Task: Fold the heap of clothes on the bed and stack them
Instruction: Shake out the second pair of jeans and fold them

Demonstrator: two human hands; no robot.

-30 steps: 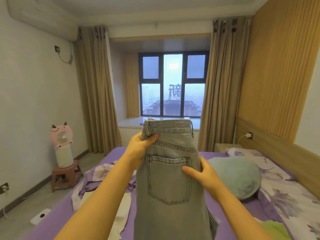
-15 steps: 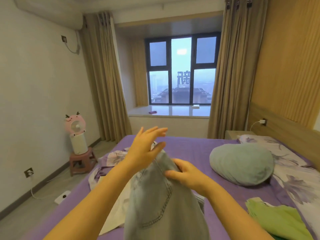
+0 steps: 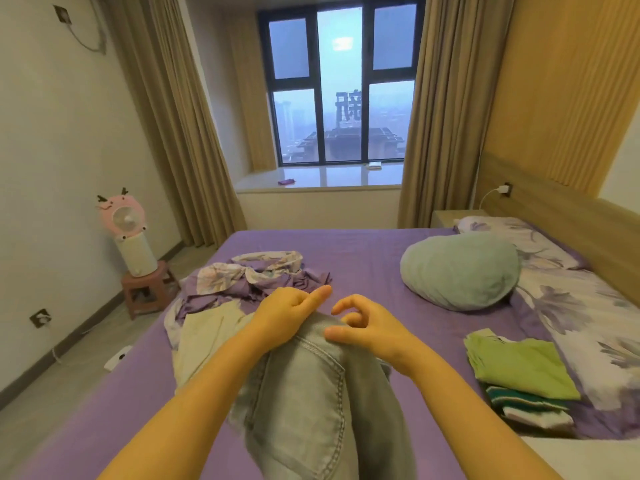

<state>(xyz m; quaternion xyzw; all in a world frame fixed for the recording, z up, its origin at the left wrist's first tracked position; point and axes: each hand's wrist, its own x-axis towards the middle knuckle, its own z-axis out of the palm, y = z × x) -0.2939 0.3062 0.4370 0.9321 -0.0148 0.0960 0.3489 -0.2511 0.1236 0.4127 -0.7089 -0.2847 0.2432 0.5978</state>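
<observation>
Jeans (image 3: 311, 393) lie under both loosely curled hands, left hand (image 3: 287, 315) and right hand (image 3: 369, 327) resting on top.

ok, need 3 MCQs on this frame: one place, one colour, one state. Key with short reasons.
1. Where is the folded stack on the bed?
A) person's right, near the floral pillow
B) by the pink fan
C) on the window ledge

2. Colour of the stack's top garment?
A) purple
B) green
C) grey

3. What is the left hand doing?
A) hanging idle
B) holding the round cushion
C) resting on the grey jeans

Key: 1 A, stack lies beside the floral pillow. 2 B, top piece is light green. 3 C, the hand lies on the jeans' top edge.
</observation>
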